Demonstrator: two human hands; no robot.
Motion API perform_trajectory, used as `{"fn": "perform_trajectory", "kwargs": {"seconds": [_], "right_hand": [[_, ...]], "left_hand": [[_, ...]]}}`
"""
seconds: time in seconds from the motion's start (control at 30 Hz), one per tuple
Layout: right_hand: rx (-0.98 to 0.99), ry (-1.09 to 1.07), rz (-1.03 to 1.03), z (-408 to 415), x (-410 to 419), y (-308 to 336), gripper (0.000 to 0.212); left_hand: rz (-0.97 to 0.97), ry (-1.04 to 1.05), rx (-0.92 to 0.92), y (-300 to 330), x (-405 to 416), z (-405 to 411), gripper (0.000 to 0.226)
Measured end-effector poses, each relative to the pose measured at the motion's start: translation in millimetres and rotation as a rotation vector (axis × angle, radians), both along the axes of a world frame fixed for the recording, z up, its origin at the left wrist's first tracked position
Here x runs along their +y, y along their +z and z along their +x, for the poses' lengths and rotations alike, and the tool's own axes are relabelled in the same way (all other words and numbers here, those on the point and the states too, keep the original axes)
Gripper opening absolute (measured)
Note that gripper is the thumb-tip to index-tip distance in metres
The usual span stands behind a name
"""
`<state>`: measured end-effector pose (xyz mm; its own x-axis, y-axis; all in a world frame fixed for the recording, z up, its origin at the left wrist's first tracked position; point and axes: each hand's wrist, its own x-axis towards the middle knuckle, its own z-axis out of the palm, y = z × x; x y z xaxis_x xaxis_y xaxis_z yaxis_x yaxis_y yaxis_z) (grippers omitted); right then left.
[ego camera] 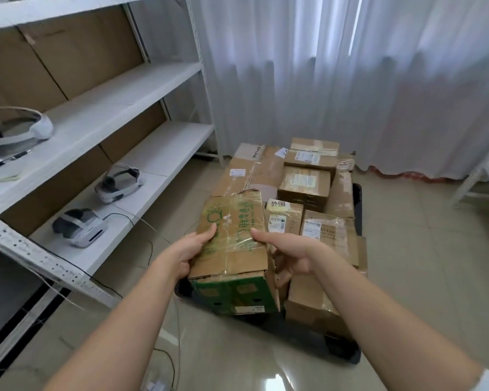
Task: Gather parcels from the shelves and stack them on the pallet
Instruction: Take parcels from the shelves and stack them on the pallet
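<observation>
Both hands' fingers (209, 235) grip green-printed parcel (232, 235) sides.

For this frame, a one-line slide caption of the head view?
Both hands, left and right, hold a green-printed box above the parcel-stacked pallet.

White curtains (350, 80) glow with daylight above a glossy tiled floor (421, 249).

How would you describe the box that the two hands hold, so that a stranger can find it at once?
Look at the black pallet on the floor before the white curtain, loaded with brown boxes. At its near left corner, the left hand and right hand grip the taped carton. It alone carries green print and a green end face.
</observation>
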<state>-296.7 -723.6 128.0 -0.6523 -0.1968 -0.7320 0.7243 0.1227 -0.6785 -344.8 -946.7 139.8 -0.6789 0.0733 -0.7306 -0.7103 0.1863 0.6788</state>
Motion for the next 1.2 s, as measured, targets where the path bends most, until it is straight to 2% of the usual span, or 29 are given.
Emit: {"fn": "perform_trajectory", "kwargs": {"seconds": [0.13, 0.2, 0.4, 0.5, 0.67, 0.73, 0.8, 0.97, 1.2], "right_hand": [[0.058, -0.105, 0.034, -45, -49, -9, 0.047], [0.059, -0.154, 0.063, -63, -67, -18, 0.038], [0.023, -0.148, 0.097, -118, -93, -42, 0.036], [0.011, -0.128, 0.09, -153, -90, -52, 0.034], [-0.003, -0.049, 0.053, -210, -94, -66, 0.045], [-0.015, 0.004, 0.05, -229, -102, -69, 0.047], [-0.028, 0.049, 0.052, -246, -111, -73, 0.046], [-0.061, 0.079, 0.044, -287, -134, -91, 0.04], [-0.107, -0.049, 0.035, -338, -159, -132, 0.043]], "left_hand": [[0.0, -0.045, 0.006, 0, -44, -45, 0.101], [-0.017, -0.063, -0.018, -1, -52, -61, 0.1], [-0.039, -0.024, -0.066, -31, -65, -114, 0.074], [-0.086, 0.055, -0.082, -46, -63, -145, 0.07], [-0.13, 0.128, -0.109, -60, -70, -195, 0.038], [-0.155, 0.154, -0.076, -65, -74, -213, 0.032], [-0.158, 0.161, -0.055, -71, -81, -228, 0.031], [-0.195, 0.204, -0.017, -92, -114, -268, 0.046], [-0.145, 0.215, -0.06, -144, -139, -336, 0.044]]}}
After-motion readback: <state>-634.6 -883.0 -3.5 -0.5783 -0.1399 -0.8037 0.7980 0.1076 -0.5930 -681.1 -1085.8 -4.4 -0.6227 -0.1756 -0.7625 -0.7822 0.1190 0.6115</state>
